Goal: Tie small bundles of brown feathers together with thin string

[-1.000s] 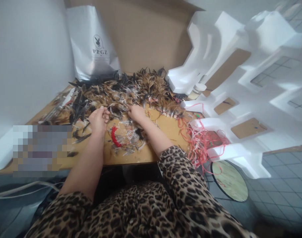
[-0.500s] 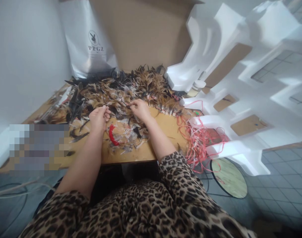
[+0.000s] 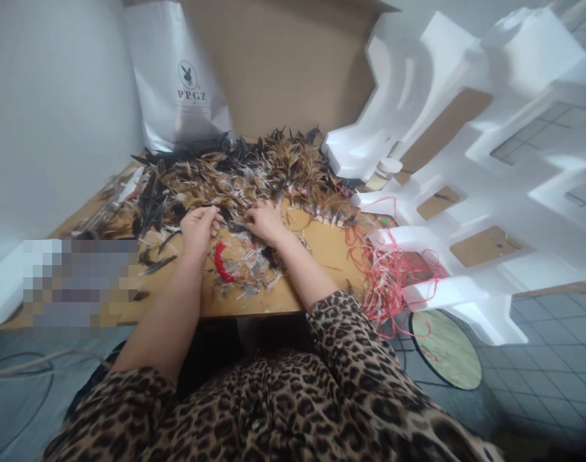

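Observation:
My left hand (image 3: pixel 200 230) is closed in a pinch at the front of the feather pile, thumb against the fingers; whatever lies between them is too small to make out. Just to its right, my right hand (image 3: pixel 265 221) has its fingers curled down over dark feathers, the fingertips pointing toward the left hand. What those fingertips grip is hidden. Brown and black feathers (image 3: pixel 197 176) spread in a loose heap behind both hands. Below them, near the table's front edge, lie a red curved bunch (image 3: pixel 223 262) and pale loose feather scraps (image 3: pixel 252 269).
A silver-white bag (image 3: pixel 177 96) stands behind the feathers against cardboard (image 3: pixel 293 64). White foam packing (image 3: pixel 495 167) fills the right side, with a small lidded jar (image 3: pixel 386 170) beside it. Tangled pink strings (image 3: pixel 386 276) hang over the wooden table's (image 3: pixel 329 247) right edge above a round stool (image 3: pixel 447 350).
My right hand has shifted slightly left and down, its fingers now curled over the feathers, closer to my left hand. The left hand stays pinched. The whole view has moved a little.

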Demonstrator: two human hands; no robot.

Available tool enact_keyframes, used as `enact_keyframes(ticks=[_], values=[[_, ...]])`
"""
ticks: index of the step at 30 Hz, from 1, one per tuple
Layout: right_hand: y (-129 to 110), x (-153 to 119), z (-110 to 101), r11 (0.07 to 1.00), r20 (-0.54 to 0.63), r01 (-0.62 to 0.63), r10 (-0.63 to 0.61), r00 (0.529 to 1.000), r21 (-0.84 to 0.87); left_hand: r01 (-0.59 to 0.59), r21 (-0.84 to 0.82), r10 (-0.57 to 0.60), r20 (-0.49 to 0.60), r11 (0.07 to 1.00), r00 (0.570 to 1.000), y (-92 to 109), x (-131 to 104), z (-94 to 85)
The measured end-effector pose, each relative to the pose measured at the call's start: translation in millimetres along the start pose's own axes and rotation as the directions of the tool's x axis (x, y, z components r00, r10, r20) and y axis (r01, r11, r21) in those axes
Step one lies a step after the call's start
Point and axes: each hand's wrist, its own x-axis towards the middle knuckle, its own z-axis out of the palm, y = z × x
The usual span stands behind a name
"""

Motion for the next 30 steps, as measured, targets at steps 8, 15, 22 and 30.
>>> enact_keyframes(ticks=[8,15,22,30], values=[[12,-3,2,0.996,-0.071,-0.015,0.021,0.997,0.086,-0.117,0.261,0.109,0.044,0.958,0.993,2,-6,5.1],[18,-9,-3,0.992,-0.127,0.041,-0.026,0.992,0.120,-0.494,0.455,0.392,0.306,0.741,0.868,1,-10,3.1],[13,-12,-4,0.990,-0.120,0.069,-0.055,0.991,0.120,-0.579,0.555,0.395,0.424,0.597,0.815,-11,-6,-0.4],[16,-9,-3,0.971,-0.140,0.053,-0.020,0.990,0.234,-0.550,0.539,0.408,0.370,0.638,0.835,-8,-6,-1.3]])
